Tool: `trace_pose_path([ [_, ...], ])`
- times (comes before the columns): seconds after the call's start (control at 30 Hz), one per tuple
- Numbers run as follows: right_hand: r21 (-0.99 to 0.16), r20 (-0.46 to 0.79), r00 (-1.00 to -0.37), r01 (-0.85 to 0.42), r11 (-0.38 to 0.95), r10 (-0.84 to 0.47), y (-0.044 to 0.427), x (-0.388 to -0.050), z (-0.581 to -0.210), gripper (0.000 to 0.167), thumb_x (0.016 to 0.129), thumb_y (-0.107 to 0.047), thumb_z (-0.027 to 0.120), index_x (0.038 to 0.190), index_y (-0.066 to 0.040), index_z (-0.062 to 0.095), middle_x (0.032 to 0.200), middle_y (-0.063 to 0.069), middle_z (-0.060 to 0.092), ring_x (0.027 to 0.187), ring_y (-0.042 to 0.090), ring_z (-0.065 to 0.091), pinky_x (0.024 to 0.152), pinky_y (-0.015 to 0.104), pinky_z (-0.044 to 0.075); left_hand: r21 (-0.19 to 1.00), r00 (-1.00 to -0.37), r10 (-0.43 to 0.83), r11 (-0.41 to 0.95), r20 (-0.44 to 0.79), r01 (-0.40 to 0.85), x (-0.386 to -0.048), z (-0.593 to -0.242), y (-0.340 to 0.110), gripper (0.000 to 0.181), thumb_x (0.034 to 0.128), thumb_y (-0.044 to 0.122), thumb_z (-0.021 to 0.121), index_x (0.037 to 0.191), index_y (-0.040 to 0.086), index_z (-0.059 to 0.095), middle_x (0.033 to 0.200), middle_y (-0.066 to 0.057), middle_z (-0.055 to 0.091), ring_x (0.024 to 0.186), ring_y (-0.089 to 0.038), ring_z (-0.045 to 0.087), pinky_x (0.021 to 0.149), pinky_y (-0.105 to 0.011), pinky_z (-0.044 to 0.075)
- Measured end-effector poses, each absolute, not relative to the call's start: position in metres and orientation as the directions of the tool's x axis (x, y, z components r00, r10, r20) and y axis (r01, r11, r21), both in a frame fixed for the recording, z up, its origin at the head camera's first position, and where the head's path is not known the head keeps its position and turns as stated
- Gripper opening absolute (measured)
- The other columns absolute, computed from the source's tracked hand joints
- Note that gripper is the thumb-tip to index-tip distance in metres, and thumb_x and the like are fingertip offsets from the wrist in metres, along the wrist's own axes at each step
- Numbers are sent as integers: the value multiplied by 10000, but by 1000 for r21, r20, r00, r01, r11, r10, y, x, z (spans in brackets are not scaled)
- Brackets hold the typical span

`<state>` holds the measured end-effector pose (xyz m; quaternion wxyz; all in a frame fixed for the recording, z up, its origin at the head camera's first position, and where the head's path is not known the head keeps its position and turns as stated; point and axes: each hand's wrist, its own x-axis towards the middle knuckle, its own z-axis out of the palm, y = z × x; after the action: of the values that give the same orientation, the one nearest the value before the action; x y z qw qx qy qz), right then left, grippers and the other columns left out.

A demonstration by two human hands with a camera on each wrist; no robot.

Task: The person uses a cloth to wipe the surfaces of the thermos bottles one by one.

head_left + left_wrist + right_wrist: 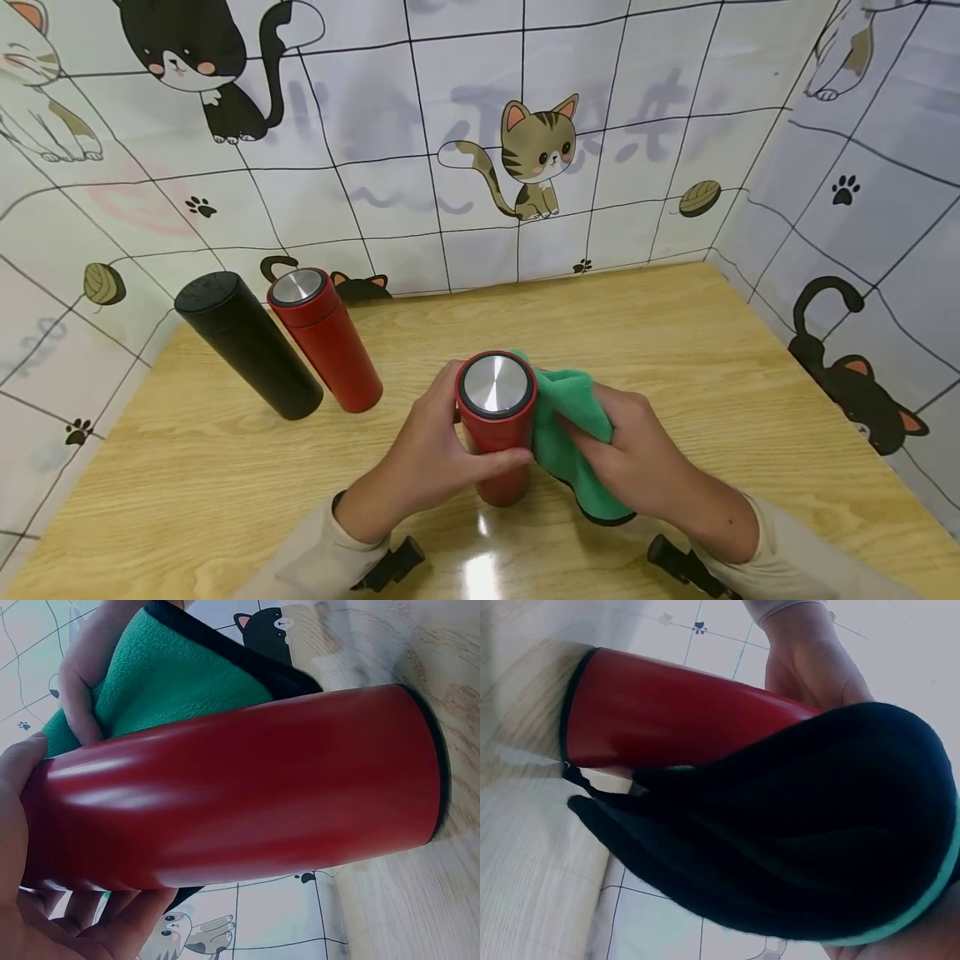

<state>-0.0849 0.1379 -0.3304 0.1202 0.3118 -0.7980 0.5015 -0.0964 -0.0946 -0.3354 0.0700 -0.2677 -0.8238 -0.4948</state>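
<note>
Cat-print, gridded wall covering [390,208] behind and both sides, wood-grain table [637,333] underneath. Landmark = held red flask [497,433]: near the table's front, silver lid [495,384] up, base looks to be on the wood. Slight tilt or not, can't tell.

Left hand [442,454] holds its left side: thumb across the near face, fingers curled round the far side. Right hand [645,458] is to the right of it, pinching folded green cloth [553,450] against its right side. One right finger shows bent over the cloth in the left wrist view; the rest are hidden, so can't tell how they sit.

Black flask [251,346] and second red flask [326,342] stand left of and behind the held one, side by side, well apart from it. Can't tell if those two touch.

Risks, my read: glossy body could twist or slip if cloth drag beats the thumb grip. Dark cloth edge hangs just beside the base; could snag under it and rock it. Hard sideways shove could tip it, narrow footprint.
</note>
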Motion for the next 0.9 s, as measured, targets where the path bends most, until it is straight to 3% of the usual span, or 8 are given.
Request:
trace_pose_path([
  [0.07,-720,496,-782,-613,325,-377,138,-85,-331,421,942,73,594,1330,-87,623,1245,68,704,1065,73,685,848,249,592,781,-849,371,366,375,505,-96,-336,-95,863,681,298,935,1395,198,461,1277,77,580,1189,-103,578,977,-344,548],
  [0.27,-715,526,-774,-627,309,-353,137,-84,-331,467,920,84,623,1358,-79,610,1314,81,671,1192,93,646,952,229,548,795,-860,374,371,346,481,-96,-336,-95,848,687,288,933,1386,214,459,1262,112,567,1187,-78,570,974,-330,549],
  [0.47,-733,476,-799,-591,338,-367,137,-84,-330,430,948,44,603,1340,-133,625,1249,27,702,1064,77,688,858,251,589,797,-860,379,369,341,478,-97,-336,-96,845,690,295,930,1386,244,455,1256,130,560,1191,-69,555,972,-334,545],
  [0.7,-679,591,-731,-679,278,-342,136,-84,-329,508,891,139,618,1359,-61,608,1303,94,675,1191,78,640,939,206,548,807,-868,380,371,320,460,-96,-334,-95,841,688,285,932,1380,231,457,1253,129,556,1187,-66,563,977,-327,545],
  [0.9,-697,559,-744,-661,278,-366,137,-85,-330,481,916,111,605,1358,-78,608,1280,83,687,1137,70,662,894,213,570,804,-864,381,366,330,468,-97,-335,-95,835,688,280,932,1375,238,459,1245,130,560,1183,-68,560,970,-327,546],
])
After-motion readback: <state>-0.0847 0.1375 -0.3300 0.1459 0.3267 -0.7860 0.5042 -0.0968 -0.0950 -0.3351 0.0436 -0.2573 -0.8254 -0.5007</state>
